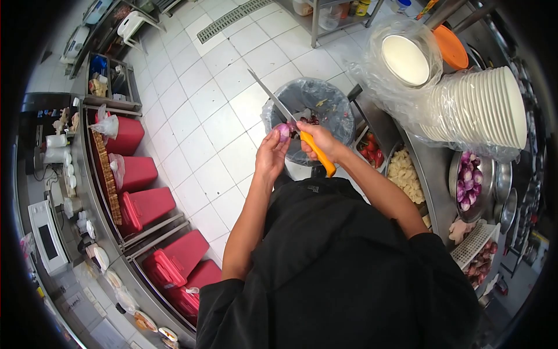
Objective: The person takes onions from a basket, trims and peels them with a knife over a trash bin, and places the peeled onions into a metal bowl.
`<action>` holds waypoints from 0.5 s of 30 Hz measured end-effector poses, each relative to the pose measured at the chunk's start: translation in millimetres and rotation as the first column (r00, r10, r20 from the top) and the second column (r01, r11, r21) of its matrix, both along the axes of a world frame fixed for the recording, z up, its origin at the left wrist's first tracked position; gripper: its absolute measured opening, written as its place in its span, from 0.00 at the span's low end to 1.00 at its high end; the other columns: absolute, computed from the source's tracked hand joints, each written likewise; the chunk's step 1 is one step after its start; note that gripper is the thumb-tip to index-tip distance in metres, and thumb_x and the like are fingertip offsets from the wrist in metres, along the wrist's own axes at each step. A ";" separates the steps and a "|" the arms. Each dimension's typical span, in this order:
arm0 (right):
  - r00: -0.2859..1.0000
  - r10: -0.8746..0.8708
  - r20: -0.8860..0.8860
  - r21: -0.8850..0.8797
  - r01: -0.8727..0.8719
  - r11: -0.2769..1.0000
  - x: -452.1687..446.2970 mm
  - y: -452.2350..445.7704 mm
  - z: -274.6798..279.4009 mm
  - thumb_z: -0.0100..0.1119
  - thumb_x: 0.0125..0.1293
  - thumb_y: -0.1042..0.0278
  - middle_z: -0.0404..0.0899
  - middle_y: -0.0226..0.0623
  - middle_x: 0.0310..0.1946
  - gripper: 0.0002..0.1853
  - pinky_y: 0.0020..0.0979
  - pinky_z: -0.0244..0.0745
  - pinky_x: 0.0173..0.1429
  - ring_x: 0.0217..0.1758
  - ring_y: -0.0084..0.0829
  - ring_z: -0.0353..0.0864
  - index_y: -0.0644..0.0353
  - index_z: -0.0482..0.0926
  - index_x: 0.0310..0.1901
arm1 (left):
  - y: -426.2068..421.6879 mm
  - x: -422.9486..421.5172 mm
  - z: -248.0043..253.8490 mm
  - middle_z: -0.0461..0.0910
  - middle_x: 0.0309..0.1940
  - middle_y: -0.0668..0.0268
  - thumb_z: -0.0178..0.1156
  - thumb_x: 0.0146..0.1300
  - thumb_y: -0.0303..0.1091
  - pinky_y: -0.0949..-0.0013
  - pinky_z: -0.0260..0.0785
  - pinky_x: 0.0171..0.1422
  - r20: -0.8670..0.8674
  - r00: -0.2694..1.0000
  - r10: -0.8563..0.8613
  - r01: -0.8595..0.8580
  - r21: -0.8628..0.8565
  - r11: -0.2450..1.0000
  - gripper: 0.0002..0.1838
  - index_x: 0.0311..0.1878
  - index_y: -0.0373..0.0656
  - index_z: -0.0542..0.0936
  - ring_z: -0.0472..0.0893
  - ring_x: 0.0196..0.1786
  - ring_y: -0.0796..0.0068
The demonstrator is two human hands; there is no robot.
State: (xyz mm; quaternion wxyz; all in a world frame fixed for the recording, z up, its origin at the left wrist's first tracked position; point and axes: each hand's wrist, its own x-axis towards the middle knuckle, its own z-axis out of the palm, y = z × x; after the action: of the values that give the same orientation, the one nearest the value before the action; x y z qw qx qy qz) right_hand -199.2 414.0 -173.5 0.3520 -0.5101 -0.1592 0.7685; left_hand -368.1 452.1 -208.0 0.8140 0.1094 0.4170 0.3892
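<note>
My left hand (271, 156) is closed around a small purple onion (283, 132). In my right hand (324, 145) is a knife (314, 150) with a yellow handle, its long blade pointing up and to the left. The base of the blade and my right thumb are close beside the onion; whether the edge touches it I cannot tell. Both hands are over a trash bin (342, 100) lined with a clear plastic bag, where dark purple peelings (313, 120) and a few pale scraps show inside.
At right, a steel counter (415, 168) bears stacked white containers (471, 107) in plastic, a bowl of purple onions (468, 180) and a white basket (476, 243) with unpeeled onions. Below are red peppers (371, 150) and pale pieces (404, 175). Red bins (148, 206) line the left.
</note>
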 end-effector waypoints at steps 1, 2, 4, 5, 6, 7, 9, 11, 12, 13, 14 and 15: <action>1.000 0.009 -0.007 0.013 -0.009 1.000 2.4 0.6 -4.5 0.43 0.68 0.39 0.64 0.31 0.14 0.28 0.25 0.57 0.17 0.12 0.22 0.61 0.57 0.67 0.23 | -1.1 -1.5 0.9 0.78 0.46 0.62 0.59 0.66 0.34 0.65 0.66 0.64 0.040 0.999 0.002 -0.002 0.001 1.000 0.15 0.52 0.37 0.73 0.77 0.51 0.70; 1.000 0.019 -0.014 0.028 -0.019 0.999 4.9 2.2 -9.0 0.44 0.68 0.39 0.64 0.31 0.14 0.28 0.26 0.57 0.17 0.13 0.22 0.61 0.57 0.67 0.23 | -1.6 -2.9 1.8 0.78 0.46 0.62 0.58 0.66 0.34 0.63 0.66 0.66 0.080 0.997 0.005 -0.005 0.004 1.000 0.16 0.53 0.37 0.73 0.77 0.52 0.68; 1.000 0.020 0.010 0.010 -0.020 1.000 10.6 4.3 -23.7 0.44 0.68 0.39 0.65 0.31 0.15 0.27 0.26 0.57 0.17 0.13 0.22 0.61 0.58 0.68 0.25 | -3.3 -8.3 0.1 0.76 0.49 0.56 0.57 0.67 0.34 0.62 0.66 0.67 0.132 0.990 0.041 -0.040 -0.013 0.999 0.17 0.54 0.34 0.71 0.75 0.55 0.62; 0.999 0.018 0.034 -0.011 -0.018 1.000 13.0 5.8 -31.6 0.45 0.67 0.39 0.65 0.32 0.16 0.27 0.26 0.57 0.17 0.14 0.22 0.62 0.59 0.68 0.27 | -4.5 -11.3 -0.9 0.74 0.52 0.51 0.55 0.68 0.34 0.60 0.67 0.68 0.185 0.980 0.076 -0.071 -0.033 0.997 0.18 0.55 0.31 0.69 0.74 0.58 0.57; 0.999 0.018 0.035 -0.011 -0.018 1.000 14.4 8.3 -35.1 0.45 0.67 0.39 0.65 0.32 0.16 0.27 0.26 0.57 0.17 0.14 0.22 0.62 0.59 0.68 0.27 | -5.4 -14.0 -0.1 0.74 0.52 0.51 0.55 0.68 0.34 0.60 0.67 0.68 0.186 0.980 0.076 -0.071 -0.033 0.997 0.18 0.55 0.31 0.69 0.74 0.58 0.57; 0.993 0.034 0.109 -0.050 -0.028 0.998 15.9 10.9 -38.6 0.45 0.67 0.39 0.66 0.32 0.18 0.26 0.25 0.58 0.18 0.14 0.22 0.63 0.58 0.68 0.29 | -6.2 -16.9 0.6 0.73 0.53 0.50 0.55 0.68 0.34 0.60 0.66 0.68 0.227 0.971 0.079 -0.069 -0.052 0.996 0.18 0.55 0.31 0.69 0.73 0.59 0.56; 0.982 0.050 0.182 -0.089 -0.034 0.995 17.5 14.3 -46.0 0.46 0.67 0.39 0.67 0.32 0.19 0.26 0.25 0.59 0.18 0.15 0.22 0.64 0.58 0.68 0.31 | -7.9 -21.4 -1.1 0.71 0.55 0.49 0.55 0.68 0.33 0.60 0.66 0.69 0.268 0.960 0.082 -0.065 -0.071 0.995 0.18 0.55 0.30 0.68 0.73 0.59 0.56; 0.966 0.119 0.232 -0.137 -0.088 0.987 18.2 16.9 -53.3 0.46 0.68 0.42 0.68 0.32 0.21 0.25 0.25 0.61 0.20 0.17 0.22 0.66 0.59 0.72 0.47 | -9.1 -24.4 -6.4 0.73 0.55 0.55 0.55 0.68 0.33 0.59 0.65 0.69 0.244 0.966 0.087 -0.070 -0.080 0.994 0.21 0.60 0.34 0.68 0.74 0.57 0.58; 0.965 0.121 0.232 -0.137 -0.090 0.986 16.8 15.7 -48.6 0.46 0.68 0.42 0.68 0.32 0.21 0.25 0.25 0.61 0.20 0.17 0.22 0.66 0.59 0.72 0.47 | -10.9 -23.7 -2.2 0.73 0.55 0.55 0.55 0.68 0.33 0.59 0.65 0.69 0.244 0.966 0.089 -0.072 -0.080 0.994 0.21 0.60 0.34 0.68 0.74 0.57 0.58; 0.959 0.093 0.266 -0.058 -0.080 0.995 15.0 13.2 -44.1 0.46 0.68 0.44 0.68 0.32 0.21 0.26 0.25 0.62 0.20 0.17 0.21 0.66 0.57 0.70 0.55 | -13.1 -22.7 1.8 0.71 0.56 0.54 0.56 0.67 0.31 0.59 0.65 0.69 0.216 0.973 0.079 -0.079 -0.008 0.997 0.23 0.62 0.34 0.66 0.72 0.59 0.57; 0.953 0.063 0.296 0.022 -0.073 0.997 13.1 11.2 -39.3 0.47 0.69 0.46 0.68 0.31 0.21 0.28 0.25 0.63 0.20 0.18 0.21 0.66 0.55 0.68 0.63 | -14.5 -22.0 5.9 0.69 0.58 0.52 0.58 0.65 0.29 0.59 0.65 0.70 0.186 0.980 0.072 -0.085 0.064 0.994 0.25 0.63 0.34 0.65 0.71 0.61 0.57; 0.953 0.069 0.295 0.023 -0.080 0.997 11.8 9.8 -34.3 0.47 0.69 0.46 0.68 0.31 0.21 0.28 0.25 0.63 0.20 0.18 0.21 0.66 0.55 0.68 0.63 | -14.9 -22.4 7.6 0.69 0.58 0.52 0.58 0.65 0.29 0.59 0.65 0.70 0.185 0.980 0.078 -0.092 0.065 0.994 0.25 0.63 0.34 0.65 0.71 0.61 0.57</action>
State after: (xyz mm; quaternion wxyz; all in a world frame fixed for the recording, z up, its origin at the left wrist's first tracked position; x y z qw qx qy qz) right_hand -187.4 423.8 -207.7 0.3039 -0.6062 -0.2420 0.6940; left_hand -390.5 437.2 -200.4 0.8269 0.0850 0.3306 0.4469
